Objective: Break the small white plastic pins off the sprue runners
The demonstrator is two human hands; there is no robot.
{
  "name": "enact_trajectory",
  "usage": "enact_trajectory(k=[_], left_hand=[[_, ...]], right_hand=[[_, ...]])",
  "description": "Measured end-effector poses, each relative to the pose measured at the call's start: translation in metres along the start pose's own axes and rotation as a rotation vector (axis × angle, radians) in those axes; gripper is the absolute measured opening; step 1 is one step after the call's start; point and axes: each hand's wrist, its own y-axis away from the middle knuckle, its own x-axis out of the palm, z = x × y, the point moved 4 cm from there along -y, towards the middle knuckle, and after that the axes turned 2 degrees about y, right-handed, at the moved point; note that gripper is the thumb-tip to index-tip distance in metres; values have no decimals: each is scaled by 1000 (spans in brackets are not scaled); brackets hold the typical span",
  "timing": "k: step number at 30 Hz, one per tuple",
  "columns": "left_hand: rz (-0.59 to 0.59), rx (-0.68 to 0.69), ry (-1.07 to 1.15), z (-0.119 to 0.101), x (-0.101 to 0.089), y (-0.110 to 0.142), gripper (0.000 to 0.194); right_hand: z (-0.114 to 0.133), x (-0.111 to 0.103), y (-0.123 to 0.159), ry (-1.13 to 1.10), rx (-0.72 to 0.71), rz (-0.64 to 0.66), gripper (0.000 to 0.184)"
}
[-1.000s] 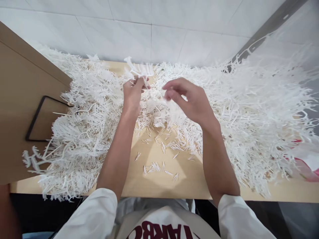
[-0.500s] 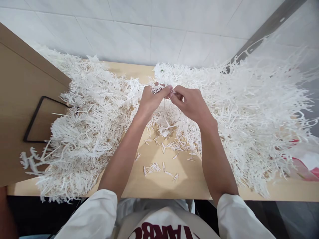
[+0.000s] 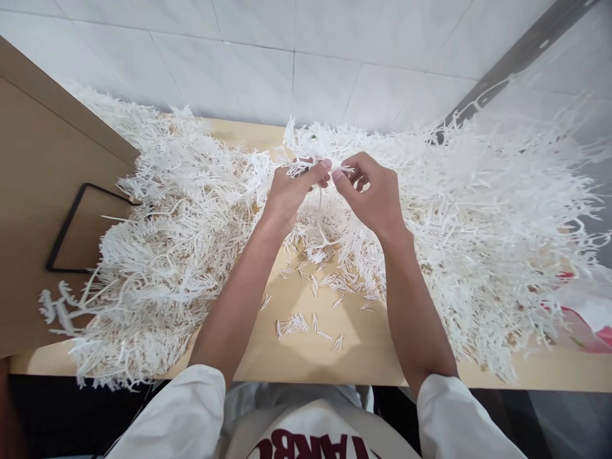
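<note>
My left hand (image 3: 295, 194) is closed around a white branched plastic sprig (image 3: 302, 167), thumb laid along it, forked tips poking out past the knuckles. Just to its right, my right hand (image 3: 373, 194) has thumb and forefinger pinched on thin white prongs (image 3: 345, 169). Whether these prongs still join the sprig is hard to make out. Under both hands lie more white sprigs, one with a stem (image 3: 320, 239) hanging toward me. Small loose white plastic pieces (image 3: 292, 325) are scattered on the wooden table (image 3: 320, 360) between my forearms.
Large heaps of white sprigs spread on the left (image 3: 176, 223) and the right (image 3: 482, 223). A brown board (image 3: 43, 210) with a black metal loop (image 3: 71, 226) stands at the left edge. Behind is a tiled wall (image 3: 229, 70). A red-and-clear plastic bag (image 3: 581, 322) lies far right.
My right hand has drawn a little to the right, away from my left hand, opening a small gap where the fingertips met. White prongs now show at my right fingertips.
</note>
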Motion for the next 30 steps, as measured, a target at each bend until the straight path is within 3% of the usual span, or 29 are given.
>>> enact_trajectory(k=[9, 18, 30], left_hand=[[39, -54, 31, 3, 2, -1, 33], [-74, 33, 1, 3, 2, 1, 35], [-177, 100, -79, 1, 25, 20, 42]], right_hand=[[5, 2, 0, -93, -12, 144, 37], [17, 2, 3, 87, -68, 262, 35], [20, -23, 4, 39, -93, 489, 37]])
